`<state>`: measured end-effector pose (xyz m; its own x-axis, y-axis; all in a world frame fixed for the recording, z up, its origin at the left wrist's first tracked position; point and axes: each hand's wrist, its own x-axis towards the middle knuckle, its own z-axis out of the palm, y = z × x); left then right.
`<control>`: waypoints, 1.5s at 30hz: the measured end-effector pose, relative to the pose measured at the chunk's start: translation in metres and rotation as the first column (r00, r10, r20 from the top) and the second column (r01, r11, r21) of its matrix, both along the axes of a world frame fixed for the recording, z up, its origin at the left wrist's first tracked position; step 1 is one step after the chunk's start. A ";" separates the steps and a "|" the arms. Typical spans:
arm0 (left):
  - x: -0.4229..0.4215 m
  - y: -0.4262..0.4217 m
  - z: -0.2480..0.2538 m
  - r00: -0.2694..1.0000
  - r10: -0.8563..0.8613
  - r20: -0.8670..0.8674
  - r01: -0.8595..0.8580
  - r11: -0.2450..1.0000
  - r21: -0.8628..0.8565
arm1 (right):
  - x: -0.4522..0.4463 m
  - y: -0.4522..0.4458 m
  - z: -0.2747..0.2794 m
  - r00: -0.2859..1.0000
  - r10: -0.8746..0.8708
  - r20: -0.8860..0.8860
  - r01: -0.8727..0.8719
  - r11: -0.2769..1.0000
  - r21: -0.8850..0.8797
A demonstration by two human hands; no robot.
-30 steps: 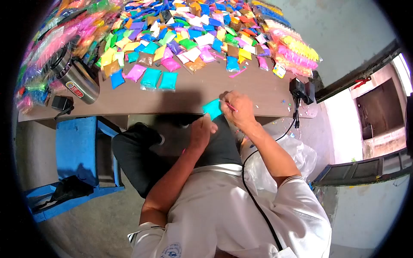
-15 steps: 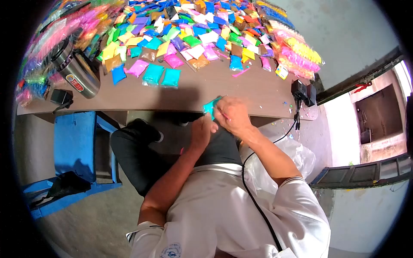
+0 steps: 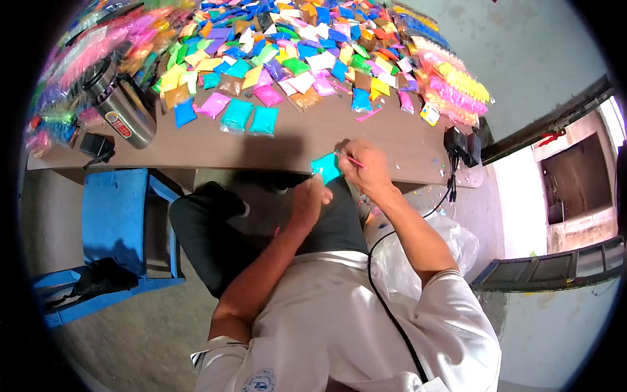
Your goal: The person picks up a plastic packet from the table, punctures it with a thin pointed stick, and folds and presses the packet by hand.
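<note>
A small teal packet is pinched along its lower left side by my left hand, over my lap at the table's front edge. My right hand is closed around a thin pink stick, whose tip meets the packet's upper right edge. Whether that stick is a tool or a strip of plastic, I cannot tell. Two more teal packets, one beside another, lie on the table beyond my hands. A similar pink strip rests farther back.
Many coloured packets cover the back of the brown table. A steel flask and a black adapter stand left; black plugs with cables sit right. A blue chair is at left, a clear plastic bag at right.
My right hand has drawn slightly right and up from the packet, so more of the packet and the pink stick shows. My left hand has kept its hold.
</note>
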<state>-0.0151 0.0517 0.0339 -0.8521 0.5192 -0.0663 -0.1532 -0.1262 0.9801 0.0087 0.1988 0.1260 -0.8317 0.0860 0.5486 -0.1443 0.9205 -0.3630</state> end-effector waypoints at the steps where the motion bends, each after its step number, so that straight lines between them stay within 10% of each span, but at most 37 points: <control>1: -0.001 0.000 0.000 1.000 -0.008 0.022 0.009 0.998 -0.061 | 0.001 -0.003 0.003 1.000 0.005 -0.003 -0.005 1.000 0.003; 4: 0.002 0.004 -0.004 1.000 0.014 0.006 -0.014 1.000 0.009 | 0.010 -0.016 -0.007 0.968 0.208 0.138 -0.213 0.977 0.022; 17: 0.000 -0.001 0.001 0.999 0.009 -0.053 -0.009 1.000 0.001 | 0.004 -0.008 -0.007 0.993 0.066 0.102 -0.064 0.998 -0.017; 26: 0.000 -0.002 -0.007 1.000 0.004 -0.003 -0.004 0.998 0.065 | -0.001 0.012 -0.015 0.887 0.365 0.284 -0.107 0.760 -0.641; 38: -0.004 -0.012 -0.014 0.969 -0.128 0.212 0.067 0.961 0.270 | 0.006 0.020 -0.020 0.939 0.250 0.238 0.042 0.603 -0.797; 42: -0.004 -0.011 -0.015 0.937 -0.203 0.283 0.089 0.925 0.370 | 0.009 0.011 -0.009 0.961 0.224 0.162 -0.008 0.607 -0.795; 45: -0.007 -0.011 -0.011 0.896 -0.288 0.337 0.101 0.873 0.478 | 0.015 0.004 -0.012 0.984 0.163 0.067 -0.112 0.870 -0.479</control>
